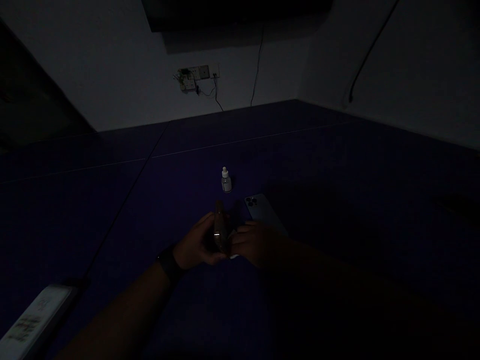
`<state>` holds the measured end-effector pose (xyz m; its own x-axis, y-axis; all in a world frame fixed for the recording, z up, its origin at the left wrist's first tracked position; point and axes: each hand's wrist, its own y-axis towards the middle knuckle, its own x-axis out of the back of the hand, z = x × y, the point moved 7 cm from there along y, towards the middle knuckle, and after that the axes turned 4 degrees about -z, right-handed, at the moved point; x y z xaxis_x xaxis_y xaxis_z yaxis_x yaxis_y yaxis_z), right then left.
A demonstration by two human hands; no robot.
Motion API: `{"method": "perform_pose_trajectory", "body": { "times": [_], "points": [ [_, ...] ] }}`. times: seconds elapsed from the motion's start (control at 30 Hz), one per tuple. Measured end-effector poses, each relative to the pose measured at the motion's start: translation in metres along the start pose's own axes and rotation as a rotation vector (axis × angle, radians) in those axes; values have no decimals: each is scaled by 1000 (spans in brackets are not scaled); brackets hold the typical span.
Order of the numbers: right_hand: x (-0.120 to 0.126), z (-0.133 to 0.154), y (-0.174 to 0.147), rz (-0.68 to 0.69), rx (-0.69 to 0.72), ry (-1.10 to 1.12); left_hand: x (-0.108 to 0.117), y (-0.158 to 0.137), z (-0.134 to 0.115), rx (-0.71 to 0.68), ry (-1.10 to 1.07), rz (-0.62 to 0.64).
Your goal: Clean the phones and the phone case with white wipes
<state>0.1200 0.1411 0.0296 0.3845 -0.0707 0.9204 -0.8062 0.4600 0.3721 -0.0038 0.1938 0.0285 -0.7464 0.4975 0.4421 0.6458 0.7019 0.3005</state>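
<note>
My left hand [195, 245], with a dark band on its wrist, is closed around a slim dark-brown object [219, 227] that looks like a phone seen edge-on. A bright glint shows on its near side. Against its right face my right hand [257, 242] presses a bit of white cloth or tissue [234, 256], mostly hidden by the fingers. Partly under my right hand and forearm lies a blue-grey phone [266, 210], back up, with its cameras at the far corner. Beyond both hands a small dropper bottle [226, 183] with a white cap stands upright.
The dim room has a purple-blue surface [180, 180] crossed by thin seams. A white printed box [37, 320] sits at the lower left. On the far wall are sockets with cables [195, 77], below a dark screen [236, 15].
</note>
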Motion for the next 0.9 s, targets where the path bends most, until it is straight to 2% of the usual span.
{"method": "perform_pose_trajectory", "body": {
  "times": [0.1,0.27,0.47,0.67,0.8,0.9],
  "points": [
    [1,1,0,-21,15,-23,-1,-1,0,-6,8,17],
    [1,-2,1,-77,-44,-161,-1,0,-1,-18,11,24],
    [1,-2,-1,-39,-17,-43,-1,2,-4,-3,25,44],
    [10,-16,-1,-137,-77,-237,0,0,-3,-22,-6,18],
    [9,-10,2,-116,-67,-301,-1,1,0,-41,0,22],
    [18,-6,4,-182,-94,-364,0,1,0,-56,-2,20]
  ]
}}
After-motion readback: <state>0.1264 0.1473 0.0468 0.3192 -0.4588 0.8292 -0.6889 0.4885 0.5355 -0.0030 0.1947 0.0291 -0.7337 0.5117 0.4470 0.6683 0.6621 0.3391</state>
